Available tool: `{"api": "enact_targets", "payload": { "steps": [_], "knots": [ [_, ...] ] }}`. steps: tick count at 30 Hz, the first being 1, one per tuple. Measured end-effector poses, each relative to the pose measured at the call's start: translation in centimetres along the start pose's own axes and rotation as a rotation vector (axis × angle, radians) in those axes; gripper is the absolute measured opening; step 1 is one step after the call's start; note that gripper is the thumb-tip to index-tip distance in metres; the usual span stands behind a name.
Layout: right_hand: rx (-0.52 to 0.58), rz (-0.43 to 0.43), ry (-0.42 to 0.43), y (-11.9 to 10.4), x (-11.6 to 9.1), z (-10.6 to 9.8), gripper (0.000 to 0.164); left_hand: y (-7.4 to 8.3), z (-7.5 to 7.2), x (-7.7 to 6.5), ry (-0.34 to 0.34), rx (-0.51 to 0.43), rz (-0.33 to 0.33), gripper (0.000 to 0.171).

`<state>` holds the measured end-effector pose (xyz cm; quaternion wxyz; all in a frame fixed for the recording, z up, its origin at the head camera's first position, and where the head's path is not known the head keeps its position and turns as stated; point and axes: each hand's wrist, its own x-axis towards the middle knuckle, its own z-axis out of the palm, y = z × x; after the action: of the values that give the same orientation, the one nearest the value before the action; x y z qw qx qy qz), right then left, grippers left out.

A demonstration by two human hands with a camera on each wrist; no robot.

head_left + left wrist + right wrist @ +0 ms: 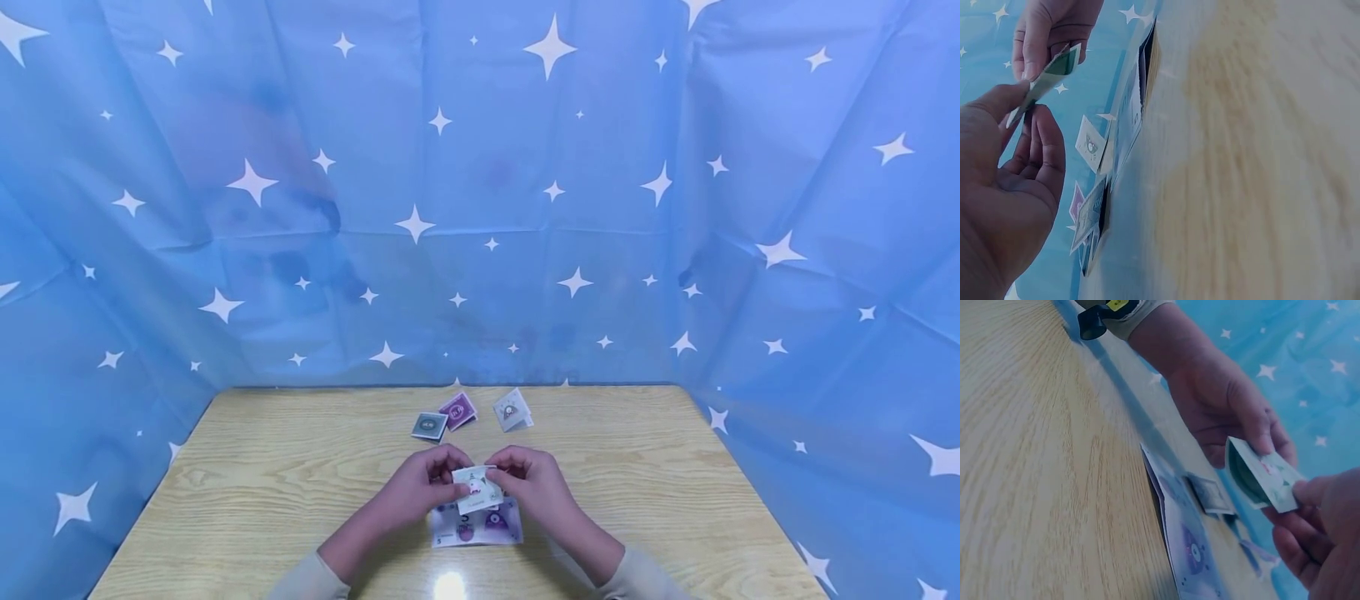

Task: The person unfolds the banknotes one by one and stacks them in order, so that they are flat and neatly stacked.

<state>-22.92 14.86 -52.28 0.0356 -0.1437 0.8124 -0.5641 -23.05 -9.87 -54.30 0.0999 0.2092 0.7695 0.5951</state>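
A folded green-and-white play banknote (478, 493) is pinched at its two ends, above the table. My left hand (416, 485) grips its left edge between thumb and fingers, and my right hand (538, 485) pinches the opposite edge. In the right wrist view the note (1267, 472) is bent into a V, its darker green side inward. Just under the hands lies a purple play banknote (487, 532) marked 5; its fold stands slightly raised from the tabletop in the right wrist view.
Beyond the hands lie folded notes: a dark green one (429, 426), a magenta one (458, 410) beside it, and a grey one (512, 410) to the right. The wood-grain table (285, 475) meets a blue star-patterned cloth (480, 325) at its back edge.
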Motion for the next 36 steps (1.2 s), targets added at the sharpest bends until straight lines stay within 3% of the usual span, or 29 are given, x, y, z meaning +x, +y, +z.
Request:
{"api": "enact_targets", "payload": {
  "steps": [10, 18, 25, 31, 36],
  "knots": [
    [0.028, 0.009, 0.021, -0.3, -0.4, -0.4, 0.004, -0.2, -0.6, -0.2, -0.047, -0.005, 0.07, 0.034],
    [0.053, -0.002, 0.01, -0.4, -0.6, -0.7, 0.003, 0.1, -0.4, 0.0, 0.021, 0.04, 0.095, 0.019],
    [0.083, 0.019, -0.006, -0.5, -0.8, -0.9, 0.012, 0.4, -0.3, 0.0, 0.04, 0.045, 0.078, 0.018],
    [0.085, 0.007, -0.005, -0.4, -0.8, -1.0, 0.009, 0.4, -0.4, 0.2, 0.047, 0.033, 0.121, 0.016],
    [0.111, -0.007, -0.017, -0.3, -0.8, -1.1, 0.009, 0.3, -0.6, 0.2, 0.078, 0.08, 0.145, 0.015]
  ]
}}
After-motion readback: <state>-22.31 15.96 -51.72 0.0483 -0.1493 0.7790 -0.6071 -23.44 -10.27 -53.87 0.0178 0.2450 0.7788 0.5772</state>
